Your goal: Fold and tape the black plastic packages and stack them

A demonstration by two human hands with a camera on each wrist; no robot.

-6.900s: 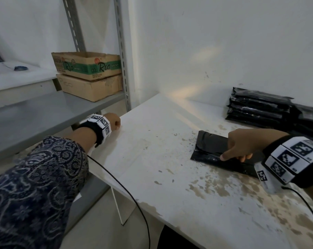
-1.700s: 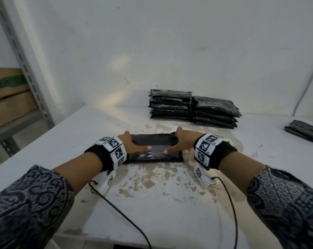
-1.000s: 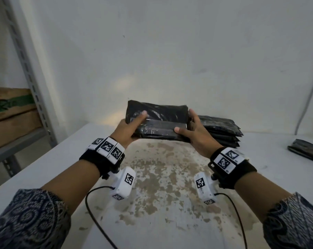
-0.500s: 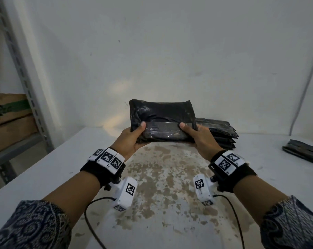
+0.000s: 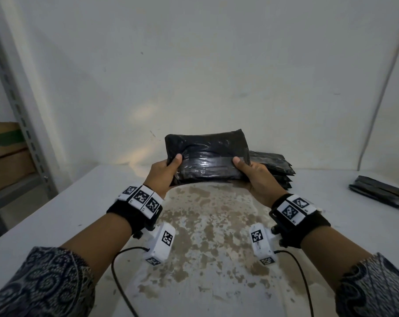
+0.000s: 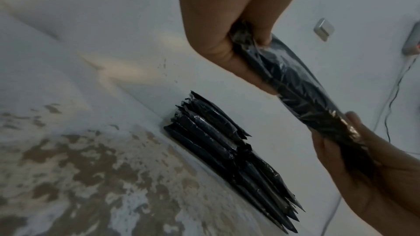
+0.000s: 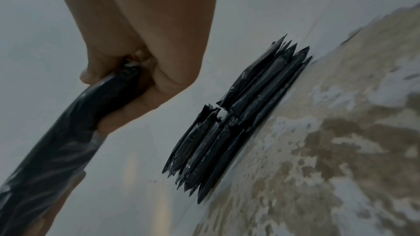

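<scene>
A folded black plastic package [image 5: 207, 156] with clear tape across its front is held up above the white table [image 5: 56, 216], tilted toward me. My left hand [image 5: 163, 172] grips its left end, thumb on the front. My right hand [image 5: 254, 177] grips its right end the same way. The wrist views show the black package [image 6: 302, 94] [image 7: 68, 128] edge-on, pinched between thumb and fingers of the left hand [image 6: 229, 46] and the right hand [image 7: 136, 71]. Behind and below it, two side-by-side stacks of finished packages [image 5: 276, 170] [image 6: 229, 155] [image 7: 238, 117] lie against the wall.
More black packages [image 5: 381, 191] lie at the table's right edge. A metal shelf post [image 5: 22, 115] and cardboard boxes [image 5: 6, 154] stand at the left. The table's middle [image 5: 205, 225] is stained brown. Cables [image 5: 125, 287] trail from the wrist cameras.
Both hands lifted the taped package off the table and raised it in front of the stacks. In the last half second it has barely moved.
</scene>
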